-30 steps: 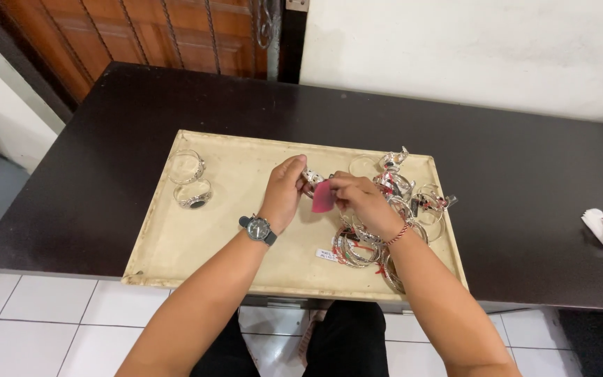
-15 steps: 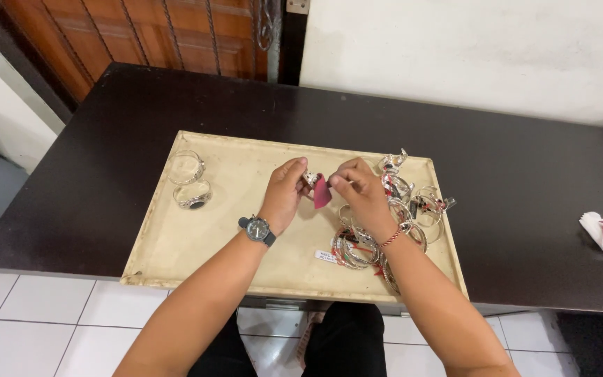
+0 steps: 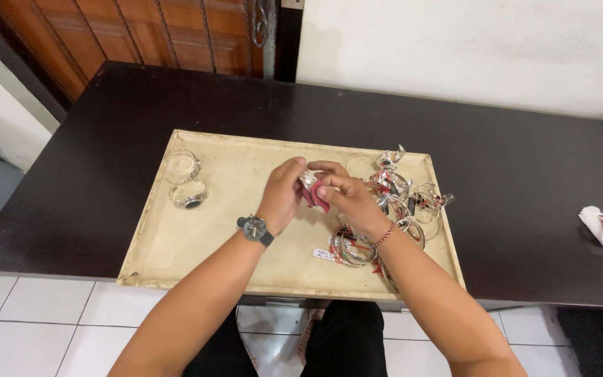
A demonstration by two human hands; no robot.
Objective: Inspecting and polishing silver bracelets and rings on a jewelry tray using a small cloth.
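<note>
Silver bracelet (image 3: 308,180) pinched between left hand (image 3: 282,195) and right hand (image 3: 347,199), above tray (image 3: 232,230).

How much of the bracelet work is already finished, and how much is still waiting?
Done, it seems: two silver bangles lie apart at the far left of the beige tray. In hand: the left hand and right hand hold a small silver piece against a red cloth between them. Left: a tangled heap of bangles on the tray's right side, much larger than the set-apart pair.
</note>
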